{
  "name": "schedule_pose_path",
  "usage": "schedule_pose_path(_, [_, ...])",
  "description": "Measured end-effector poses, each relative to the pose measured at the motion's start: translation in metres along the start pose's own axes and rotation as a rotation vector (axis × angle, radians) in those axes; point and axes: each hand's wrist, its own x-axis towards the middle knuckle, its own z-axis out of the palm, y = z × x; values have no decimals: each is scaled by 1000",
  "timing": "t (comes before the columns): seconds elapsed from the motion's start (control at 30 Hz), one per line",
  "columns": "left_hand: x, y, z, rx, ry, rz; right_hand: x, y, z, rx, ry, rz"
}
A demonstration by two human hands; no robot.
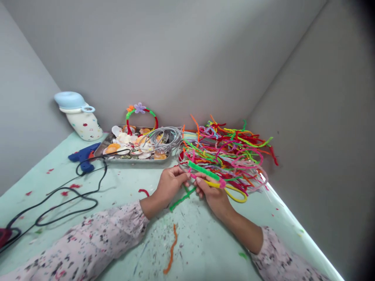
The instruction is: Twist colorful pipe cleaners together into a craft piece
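My left hand (171, 185) is closed in a pinch near a short pink pipe cleaner. Right beside it my right hand (213, 195) also pinches, the fingertips of both hands almost meeting. Between and above the fingers is a wire hoop covered with fuzzy pipe cleaner: a green stretch (204, 171), a pink bit (222, 183) and a yellow stretch (236, 196). Part of the hoop is hidden by my fingers. Below my fingertips a green pipe cleaner (182, 200) lies on the table. An orange pipe cleaner (172, 249) rests nearer to me.
Behind my hands spreads a large heap of coloured pipe cleaners (231, 152). A metal tray (131, 160) holds shells and a coil of grey wire (168, 138), with a flowered hoop (155, 114) standing there. Leftward are a blue glue gun (84, 155), its cord and a tumbler (83, 121).
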Motion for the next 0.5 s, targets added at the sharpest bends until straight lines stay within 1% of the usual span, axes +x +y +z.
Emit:
schedule_pose_path(0.13, [0, 0, 0, 7, 9, -17, 0, -1, 3, 54, 12, 29])
schedule_pose_path(0.3, [-1, 2, 1, 25, 12, -53, 3, 5, 1, 127, -25, 15])
schedule_pose_path(0.5, [-2, 1, 4, 121, -37, 71, 11, 15, -6, 201, -47, -2])
